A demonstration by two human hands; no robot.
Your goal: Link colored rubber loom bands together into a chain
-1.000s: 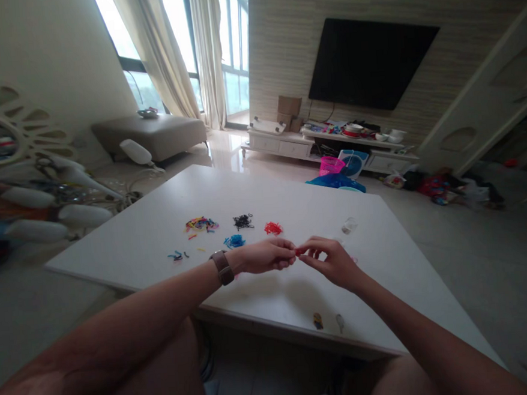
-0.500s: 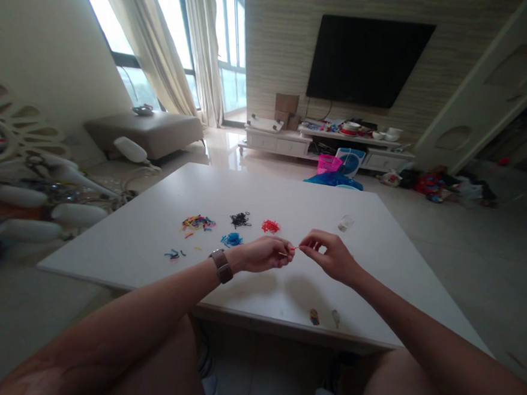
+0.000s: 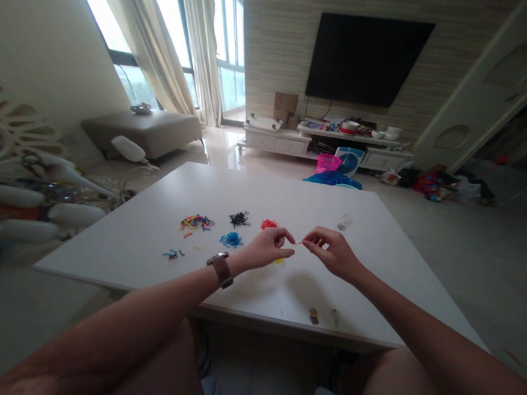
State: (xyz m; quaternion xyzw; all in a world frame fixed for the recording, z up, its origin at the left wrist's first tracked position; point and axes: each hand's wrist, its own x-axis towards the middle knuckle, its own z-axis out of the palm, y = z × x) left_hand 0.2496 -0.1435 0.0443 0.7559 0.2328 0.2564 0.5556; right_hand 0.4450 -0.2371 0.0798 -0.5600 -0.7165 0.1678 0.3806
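Note:
Over the middle of the white table (image 3: pixel 226 185), my right hand (image 3: pixel 333 251) pinches a small red piece (image 3: pixel 298 243) between thumb and fingertips. The piece points left toward my left hand (image 3: pixel 269 248), whose thumb and forefinger are apart with nothing visible between them. Under my left hand lie yellow pieces (image 3: pixel 279 261), partly hidden. A red pile (image 3: pixel 269 223) shows just behind it. Farther left are a blue pile (image 3: pixel 231 240), a black pile (image 3: pixel 239 219) and a mixed-colour pile (image 3: pixel 196 222).
A small clear object (image 3: pixel 344 222) stands at the right of the table. Near the front edge lie a yellow and dark item (image 3: pixel 314 316) and a small pale item (image 3: pixel 335 317). A few loose pieces (image 3: pixel 173 255) lie at the left.
My left thumb and forefinger have parted and no longer touch the red piece, which stays in my right hand. Yellow pieces now show below my left hand.

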